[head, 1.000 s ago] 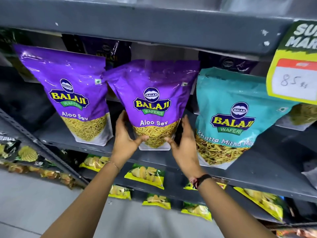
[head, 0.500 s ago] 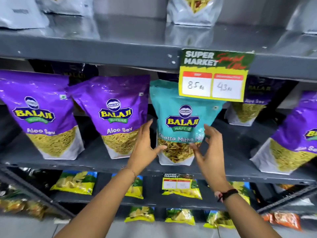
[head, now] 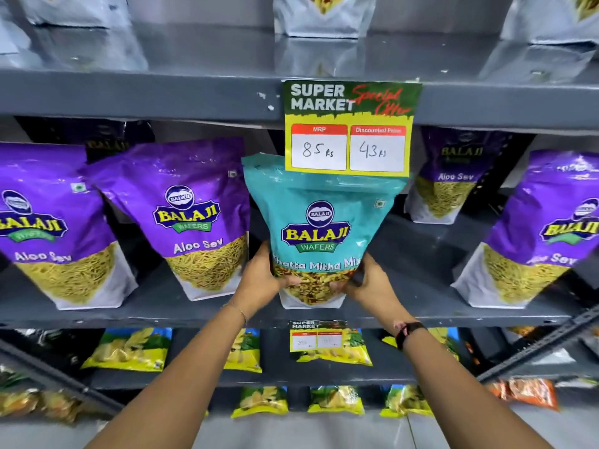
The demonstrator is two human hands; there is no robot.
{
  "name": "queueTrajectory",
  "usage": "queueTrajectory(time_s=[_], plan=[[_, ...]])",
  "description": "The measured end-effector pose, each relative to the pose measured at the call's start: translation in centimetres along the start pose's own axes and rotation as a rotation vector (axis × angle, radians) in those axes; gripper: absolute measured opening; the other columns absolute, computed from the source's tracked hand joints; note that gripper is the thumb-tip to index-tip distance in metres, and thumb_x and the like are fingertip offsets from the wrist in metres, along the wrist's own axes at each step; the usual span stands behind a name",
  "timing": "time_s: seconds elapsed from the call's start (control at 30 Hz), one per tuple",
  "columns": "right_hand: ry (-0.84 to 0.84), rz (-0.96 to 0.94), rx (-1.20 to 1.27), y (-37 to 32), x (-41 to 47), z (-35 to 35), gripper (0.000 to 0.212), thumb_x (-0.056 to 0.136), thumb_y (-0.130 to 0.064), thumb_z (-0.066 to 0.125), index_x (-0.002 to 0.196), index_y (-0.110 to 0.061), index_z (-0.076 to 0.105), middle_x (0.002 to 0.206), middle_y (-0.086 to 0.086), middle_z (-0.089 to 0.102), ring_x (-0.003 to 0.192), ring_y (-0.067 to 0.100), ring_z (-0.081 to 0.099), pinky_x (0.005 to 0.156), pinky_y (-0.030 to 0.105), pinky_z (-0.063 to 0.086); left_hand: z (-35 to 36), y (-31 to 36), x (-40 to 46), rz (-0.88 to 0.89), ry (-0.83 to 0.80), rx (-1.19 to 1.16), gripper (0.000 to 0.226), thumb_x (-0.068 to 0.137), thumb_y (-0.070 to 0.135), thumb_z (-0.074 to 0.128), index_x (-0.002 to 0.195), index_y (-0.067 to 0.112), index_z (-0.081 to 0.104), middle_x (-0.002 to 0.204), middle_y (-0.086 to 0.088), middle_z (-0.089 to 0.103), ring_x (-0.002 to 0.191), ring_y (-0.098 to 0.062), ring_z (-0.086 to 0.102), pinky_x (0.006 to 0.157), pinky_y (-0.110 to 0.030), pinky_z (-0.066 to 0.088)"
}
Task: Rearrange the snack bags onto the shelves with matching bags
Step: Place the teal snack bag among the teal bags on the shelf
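Both hands have closed in: left hand (head: pixel 259 280) and right hand (head: pixel 372 281) grip the teal bag (head: pixel 321 228).

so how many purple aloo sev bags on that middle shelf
4 clearly: far left, next to the teal bag, set back right of the price sign, and far right. Darker bags behind may hide more.

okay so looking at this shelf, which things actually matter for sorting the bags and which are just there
Job:
teal bag, gripped by left hand and right hand
purple bags, the non-matching neighbours

Just there:
price tag
yellow bags below
silver bags above
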State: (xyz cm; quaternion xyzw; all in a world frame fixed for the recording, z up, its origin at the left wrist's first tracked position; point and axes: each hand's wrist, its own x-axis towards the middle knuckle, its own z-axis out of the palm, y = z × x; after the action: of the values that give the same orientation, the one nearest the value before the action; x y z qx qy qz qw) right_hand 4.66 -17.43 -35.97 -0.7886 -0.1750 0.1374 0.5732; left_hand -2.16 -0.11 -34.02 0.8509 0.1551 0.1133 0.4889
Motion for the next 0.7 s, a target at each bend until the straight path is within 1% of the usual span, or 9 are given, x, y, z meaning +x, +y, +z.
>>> queueTrajectory(time_s=[0.07,0.2,0.3,0.4,0.47,0.53,0.6,0.67,0.7], plan=[[0.016,-0.018,0.007,-0.1,-1.5,0.1,0.055,0.068,-0.001,0.072,0.114,-0.013,0.044,0.106,-0.001,0.058,0.103,0.017,0.055,0.087,0.028,0.045,-0.1,0.1,-1.2,0.025,0.018,-0.009,0.070,0.061,0.006,0.077,0.121,0.006,0.041,0.110,0.000,0.052,0.107,-0.014,0.046,0.087,-0.025,0.038],[0.061,-0.112,-0.010,-0.5,-5.4,0.4,0.050,0.072,-0.009,0.071,0.100,-0.038,0.042,0.097,-0.020,0.057,0.093,0.004,0.056,0.081,0.020,0.047,-1.2,0.5,-3.7,0.041,-0.016,-0.100,0.070,0.053,0.010,0.082,0.114,0.013,0.048,0.110,0.000,0.056,0.107,-0.014,0.048,0.093,-0.030,0.042],[0.112,-0.152,-0.019,-1.7,-8.2,0.2,0.046,0.069,-0.028,0.074,0.098,-0.046,0.043,0.106,-0.007,0.059,0.105,0.014,0.052,0.093,0.040,0.047,-3.0,1.7,-5.4,0.072,-0.068,-0.145,0.071,0.034,0.034,0.083,0.098,0.031,0.052,0.111,-0.003,0.064,0.106,-0.018,0.058,0.096,-0.041,0.047],[0.171,-0.220,-0.019,-3.9,-10.7,-0.2,0.048,0.057,-0.052,0.066,0.099,-0.053,0.043,0.116,0.002,0.057,0.114,0.023,0.048,0.096,0.047,0.044,-5.1,3.8,-6.8,0.151,-0.079,-0.101,0.071,0.032,0.034,0.084,0.097,0.027,0.055,0.104,0.000,0.067,0.099,-0.010,0.061,0.090,-0.032,0.050],[0.200,-0.286,-0.012,-6.0,-12.0,-0.8,0.051,0.056,-0.053,0.065,0.103,-0.049,0.044,0.119,0.004,0.057,0.115,0.022,0.049,0.096,0.041,0.043,-6.6,5.9,-7.7,0.214,-0.083,-0.099,0.068,0.036,0.027,0.087,0.095,0.031,0.054,0.098,0.009,0.066,0.090,0.007,0.060,0.082,-0.014,0.049],[0.217,-0.355,-0.003,-8.4,-12.8,-1.6,0.054,0.057,-0.049,0.067,0.107,-0.042,0.046,0.119,0.003,0.058,0.114,0.018,0.051,0.095,0.035,0.043,-8.2,8.2,-8.6,0.292,-0.080,-0.113,0.064,0.045,0.016,0.087,0.098,0.027,0.054,0.097,0.013,0.064,0.086,0.016,0.058,0.078,-0.004,0.045],[0.238,-0.431,-0.007,-11.0,-13.2,-2.6,0.058,0.058,-0.046,0.069,0.111,-0.033,0.049,0.116,-0.001,0.060,0.109,0.005,0.054,0.091,0.022,0.044,-9.5,10.7,-9.3,0.360,-0.028,-0.121,0.065,0.046,0.016,0.086,0.102,0.026,0.054,0.101,0.011,0.065,0.090,0.011,0.058,0.084,-0.008,0.045],[0.255,-0.501,-0.002,-13.8,-13.3,-3.7,0.055,0.058,-0.041,0.071,0.108,-0.031,0.049,0.108,-0.012,0.060,0.097,-0.013,0.053,0.082,0.006,0.042,-10.7,13.3,-9.7,0.419,0.038,-0.143,0.066,0.040,0.028,0.087,0.098,0.029,0.055,0.101,0.010,0.065,0.095,0.001,0.059,0.087,-0.014,0.046],[0.262,-0.532,0.012,-15.4,-13.4,-4.2,0.052,0.059,-0.039,0.071,0.106,-0.033,0.049,0.107,-0.018,0.059,0.095,-0.016,0.053,0.081,0.004,0.041,-11.3,14.7,-9.9,0.446,0.069,-0.163,0.066,0.036,0.036,0.087,0.093,0.032,0.055,0.098,0.013,0.065,0.093,0.000,0.060,0.085,-0.013,0.047]])
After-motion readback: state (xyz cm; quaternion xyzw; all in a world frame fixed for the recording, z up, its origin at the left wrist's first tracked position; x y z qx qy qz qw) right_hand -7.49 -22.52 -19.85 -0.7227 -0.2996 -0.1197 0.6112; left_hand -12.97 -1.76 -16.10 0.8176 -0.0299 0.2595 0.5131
